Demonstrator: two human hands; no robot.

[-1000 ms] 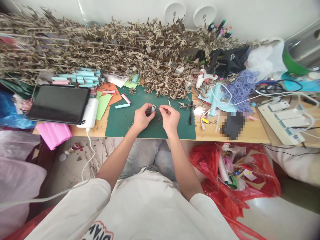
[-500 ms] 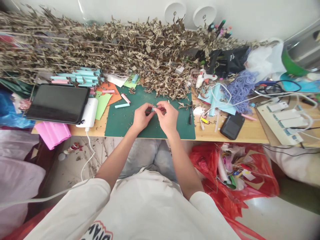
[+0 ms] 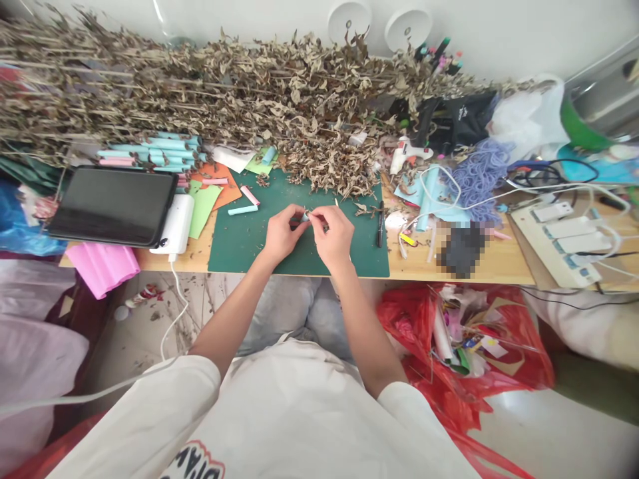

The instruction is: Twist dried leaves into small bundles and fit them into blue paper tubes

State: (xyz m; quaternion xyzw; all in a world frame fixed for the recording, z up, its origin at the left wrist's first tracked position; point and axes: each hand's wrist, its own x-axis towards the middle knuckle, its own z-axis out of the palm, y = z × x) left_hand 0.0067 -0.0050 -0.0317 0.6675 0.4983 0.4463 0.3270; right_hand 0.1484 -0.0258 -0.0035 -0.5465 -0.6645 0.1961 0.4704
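Note:
Over the green cutting mat (image 3: 239,246) my two hands meet. My left hand (image 3: 283,233) is closed in a pinch around a small light-blue paper roll (image 3: 305,217), mostly hidden by the fingers. Dark dried bits show at its upper end. My right hand (image 3: 331,233) pinches with thumb and forefinger at that same end; what lies between its fingertips is too small to make out. On the mat's left lie a blue paper roll (image 3: 243,209) and a pink paper roll (image 3: 250,195). Beyond my hands spreads a heap of dried leaves (image 3: 344,166).
Stacked blue rolls (image 3: 167,154) lie behind a tablet (image 3: 114,205) and white power bank (image 3: 178,223). A black pen (image 3: 380,226) rests at the mat's right edge. Further right are a glue gun (image 3: 407,153), purple yarn (image 3: 482,173) and a power strip (image 3: 559,246). A red bag (image 3: 409,313) hangs below.
My hands stay together over the mat. The right fingertips have shifted very slightly at the roll's end; the rest of the table looks the same.

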